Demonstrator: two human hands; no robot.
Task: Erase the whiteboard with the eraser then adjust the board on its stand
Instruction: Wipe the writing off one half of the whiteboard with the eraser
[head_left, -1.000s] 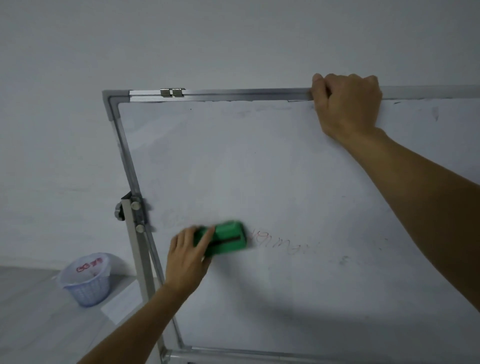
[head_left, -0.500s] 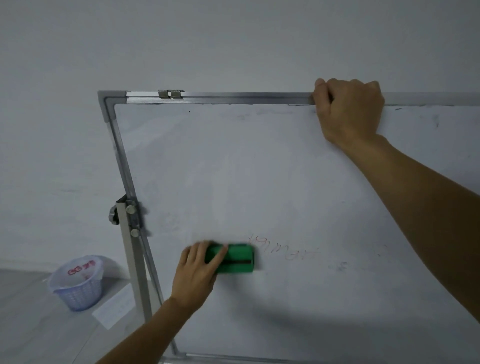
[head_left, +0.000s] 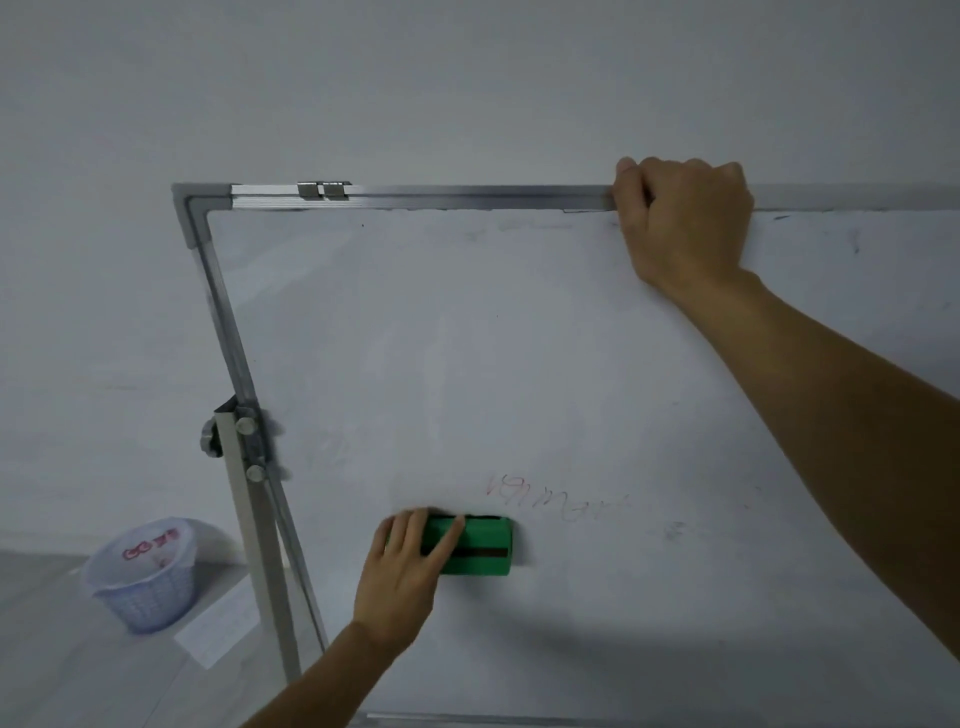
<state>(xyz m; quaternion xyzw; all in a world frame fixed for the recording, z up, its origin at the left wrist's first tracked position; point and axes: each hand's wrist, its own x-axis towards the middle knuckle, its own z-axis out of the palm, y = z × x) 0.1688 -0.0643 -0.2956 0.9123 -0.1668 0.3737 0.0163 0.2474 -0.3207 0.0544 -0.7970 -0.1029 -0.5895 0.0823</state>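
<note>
The green block eraser (head_left: 475, 545) sat low on the white metal-framed whiteboard (head_left: 467, 338), just below the start of some faint red writing (head_left: 550, 501). The left hand (head_left: 405, 566) pressed it with straight fingers (head_left: 448, 540). The right hand (head_left: 680, 228) curled tight over the top edge. The writing was left to wipe. The grey metal stand (head_left: 254, 519) was not yet touched.

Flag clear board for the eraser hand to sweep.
Free: whiteboard between top frame and red writing; also below the eraser pressed by the left hand. Crowded: right side, where the right hand grips the frame and its forearm crosses.
</note>
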